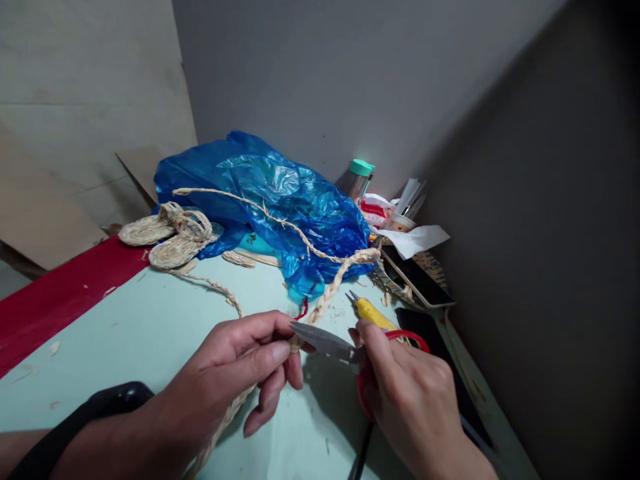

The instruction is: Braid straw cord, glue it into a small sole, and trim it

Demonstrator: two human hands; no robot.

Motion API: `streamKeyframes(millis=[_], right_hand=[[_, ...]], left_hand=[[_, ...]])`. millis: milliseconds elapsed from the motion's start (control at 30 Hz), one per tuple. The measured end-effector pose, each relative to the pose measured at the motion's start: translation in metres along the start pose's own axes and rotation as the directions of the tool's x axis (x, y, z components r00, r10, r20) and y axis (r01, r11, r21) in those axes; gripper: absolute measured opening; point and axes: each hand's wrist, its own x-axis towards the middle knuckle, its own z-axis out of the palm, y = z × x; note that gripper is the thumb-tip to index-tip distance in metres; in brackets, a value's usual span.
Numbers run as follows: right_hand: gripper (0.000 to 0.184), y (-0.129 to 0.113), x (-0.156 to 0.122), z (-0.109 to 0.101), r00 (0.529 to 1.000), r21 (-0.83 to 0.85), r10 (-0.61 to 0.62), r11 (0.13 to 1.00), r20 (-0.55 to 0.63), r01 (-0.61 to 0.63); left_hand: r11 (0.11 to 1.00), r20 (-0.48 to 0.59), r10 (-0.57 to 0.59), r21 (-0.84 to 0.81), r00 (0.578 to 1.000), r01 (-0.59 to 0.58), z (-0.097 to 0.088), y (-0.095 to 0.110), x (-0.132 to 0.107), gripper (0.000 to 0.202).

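My left hand (pixel 240 367) pinches a braided straw cord (pixel 330 287) between thumb and forefinger, just above the pale green table (pixel 150 320). My right hand (pixel 405 393) grips red-handled scissors (pixel 330 343). The steel blades point left and meet the cord right at my left fingertips. From there the braid runs up to the right, then loops back as a thinner strand across a blue plastic bag (pixel 280 193). A black band sits on my left wrist.
Two coiled straw mats (pixel 170 233) lie at the far left beside the bag. A yellow-handled tool (pixel 373 312) rests right of the cord. A green-capped bottle (pixel 357 177), paper, cups and a tray crowd the back right corner by the wall. A red strip edges the table.
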Motion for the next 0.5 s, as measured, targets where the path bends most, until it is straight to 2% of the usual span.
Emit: streamKeyframes(millis=[67,167,267,400,500], right_hand=[[0.025,-0.0017,0.0009,-0.0004,0.999,0.115,0.048,0.992,0.012,-0.049],[0.019,-0.0022,0.0032,-0.0005,0.991,0.239,0.135,0.962,0.016,-0.135],[0.014,0.0008,0.004,0.0007,0.976,0.263,0.212,0.94,0.049,-0.218],[0.016,0.0047,0.0034,0.0017,0.949,0.305,0.26,0.903,0.177,-0.304],[0.016,0.0036,0.0045,0.0004,0.951,0.308,0.263,0.902,0.163,-0.302]], left_hand=[[0.997,0.02,-0.016,-0.079,1.0,0.018,-0.0009,-0.0002,0.0009,0.012],[0.993,0.014,0.004,-0.115,1.0,-0.002,-0.0031,0.0001,0.0016,0.018],[0.993,0.016,-0.003,-0.116,1.0,0.005,-0.0058,0.0008,0.0025,0.021],[0.985,0.023,-0.039,-0.166,0.999,0.043,-0.0075,0.003,0.0041,0.015],[0.976,0.057,-0.069,-0.201,0.996,0.079,-0.0068,0.0068,0.0045,0.025]])
